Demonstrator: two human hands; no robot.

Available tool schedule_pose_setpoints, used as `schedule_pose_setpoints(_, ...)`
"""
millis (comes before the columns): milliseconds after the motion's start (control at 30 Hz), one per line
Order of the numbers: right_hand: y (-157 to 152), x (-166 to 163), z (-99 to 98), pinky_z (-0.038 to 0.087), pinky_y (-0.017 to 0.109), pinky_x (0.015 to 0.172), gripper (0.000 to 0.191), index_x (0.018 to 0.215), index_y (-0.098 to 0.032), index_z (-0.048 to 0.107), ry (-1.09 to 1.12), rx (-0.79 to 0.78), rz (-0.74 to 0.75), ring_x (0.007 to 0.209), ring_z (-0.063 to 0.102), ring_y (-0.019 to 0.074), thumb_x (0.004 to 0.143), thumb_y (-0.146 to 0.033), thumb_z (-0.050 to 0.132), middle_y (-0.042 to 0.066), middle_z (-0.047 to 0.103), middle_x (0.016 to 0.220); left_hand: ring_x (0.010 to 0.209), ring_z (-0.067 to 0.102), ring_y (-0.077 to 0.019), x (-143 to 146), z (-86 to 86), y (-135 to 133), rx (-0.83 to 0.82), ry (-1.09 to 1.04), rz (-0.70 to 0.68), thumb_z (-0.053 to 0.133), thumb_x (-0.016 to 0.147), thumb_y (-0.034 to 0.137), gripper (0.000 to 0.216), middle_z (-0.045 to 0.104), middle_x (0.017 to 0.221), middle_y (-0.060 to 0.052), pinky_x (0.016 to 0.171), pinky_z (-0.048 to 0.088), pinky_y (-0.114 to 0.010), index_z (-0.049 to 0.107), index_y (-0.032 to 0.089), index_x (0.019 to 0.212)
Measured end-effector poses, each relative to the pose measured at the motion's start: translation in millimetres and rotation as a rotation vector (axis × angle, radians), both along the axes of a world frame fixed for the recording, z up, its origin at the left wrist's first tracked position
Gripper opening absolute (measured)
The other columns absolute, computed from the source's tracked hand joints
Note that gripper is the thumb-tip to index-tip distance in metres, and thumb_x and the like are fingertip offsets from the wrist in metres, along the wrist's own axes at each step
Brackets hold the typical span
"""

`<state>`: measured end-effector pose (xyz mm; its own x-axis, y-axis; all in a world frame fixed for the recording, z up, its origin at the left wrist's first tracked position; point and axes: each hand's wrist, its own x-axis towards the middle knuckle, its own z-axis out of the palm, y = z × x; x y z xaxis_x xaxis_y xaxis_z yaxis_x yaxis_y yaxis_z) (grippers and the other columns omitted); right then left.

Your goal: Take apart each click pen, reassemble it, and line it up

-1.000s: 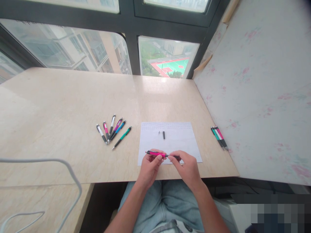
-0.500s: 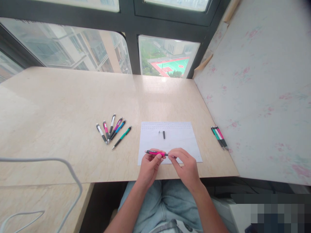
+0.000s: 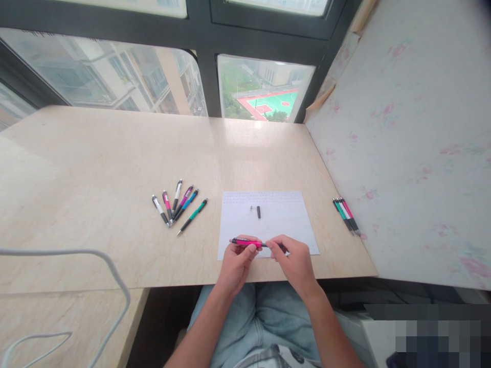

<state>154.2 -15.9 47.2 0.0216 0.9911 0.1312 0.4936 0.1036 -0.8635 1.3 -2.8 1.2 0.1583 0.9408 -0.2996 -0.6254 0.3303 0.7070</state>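
My left hand (image 3: 238, 260) is closed around the barrel of a pink pen (image 3: 249, 244), held level above the near edge of a white sheet of paper (image 3: 233, 220). From the barrel's right end a thin dark rod sticks out, looking like the pen's refill (image 3: 264, 245). My right hand (image 3: 293, 260) pinches that rod between thumb and fingers, which hide part of it. On the paper beyond my hands lie a short black pen grip (image 3: 258, 212) and a tiny metallic piece (image 3: 251, 208), too small to make out fully.
Several click pens (image 3: 180, 202) in different colours lie fanned out left of the paper. Another row of pens (image 3: 346, 216) rests by the flowered wall panel (image 3: 406, 153). A white cable (image 3: 111, 266) loops over the table (image 3: 115, 153) at left. Windows stand behind.
My right hand's fingers have shifted slightly on the thin dark rod, and a dark piece now shows past them. My left hand still holds the barrel in nearly the same place.
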Motion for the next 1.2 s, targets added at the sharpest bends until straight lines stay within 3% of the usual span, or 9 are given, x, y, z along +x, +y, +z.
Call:
schedule_pose_setpoints(167,0,7,-2.0,0.051,0.027,0.066,0.011,0.099,-0.019,0.067,-0.056,0.11,0.084,0.07,0.063,0.0156,0.093,-0.027,0.061,0.004,0.071,0.089,0.074,0.062,-0.0109,1,-0.2,1,-0.025,0.005,0.045,0.082,0.073,0.022,0.017,0.071,0.084,-0.004,0.071,0.049,-0.022,0.075,0.015,0.085)
schedule_pose_setpoints(433,-1,6,-7.5,0.046,0.026,0.062,0.02,0.082,-0.019,0.065,-0.136,0.194,0.062,0.064,0.06,0.0146,0.096,-0.031,0.058,0.002,0.068,0.073,0.072,0.061,-0.0112,1,-0.6,-1,-0.005,0.013,0.029,0.083,0.072,0.024,0.017,0.07,0.08,-0.004,0.071,0.049,-0.022,0.074,0.015,0.084)
schedule_pose_setpoints(600,0,7,-5.0,0.037,0.027,0.056,0.041,0.065,-0.02,0.056,-0.203,0.11,0.061,0.054,0.05,0.0133,0.101,-0.036,0.048,-0.001,0.053,0.057,0.073,0.061,-0.0117,0,-1.4,-1,0.025,0.012,0.0,0.082,0.074,0.024,0.016,0.069,0.082,-0.004,0.071,0.049,-0.023,0.074,0.016,0.086)
schedule_pose_setpoints(800,1,14,1.0,0.043,0.026,0.062,0.017,0.09,-0.019,0.063,-0.102,0.05,0.161,0.074,0.058,0.0159,0.096,-0.033,0.055,0.004,0.065,0.082,0.075,0.061,-0.0112,1,-1.4,0,0.018,0.019,0.013,0.081,0.075,0.023,0.014,0.07,0.084,-0.003,0.074,0.048,-0.023,0.074,0.017,0.085)
schedule_pose_setpoints(1033,1,16,0.4,0.039,0.028,0.06,0.041,0.066,-0.02,0.056,-0.173,0.007,0.15,0.059,0.051,0.014,0.102,-0.036,0.045,0.0,0.055,0.06,0.074,0.06,-0.0119,0,0.7,-1,0.043,0.06,-0.012,0.081,0.075,0.025,0.016,0.069,0.082,-0.003,0.074,0.047,-0.024,0.074,0.016,0.085)
schedule_pose_setpoints(1200,1,16,0.6,0.044,0.026,0.06,0.022,0.086,-0.021,0.061,-0.11,0.035,0.139,0.072,0.058,0.0164,0.097,-0.038,0.054,0.003,0.065,0.081,0.074,0.06,-0.0124,1,2.5,-1,0.016,0.064,0.019,0.082,0.074,0.025,0.016,0.069,0.083,-0.003,0.075,0.048,-0.025,0.074,0.016,0.084)
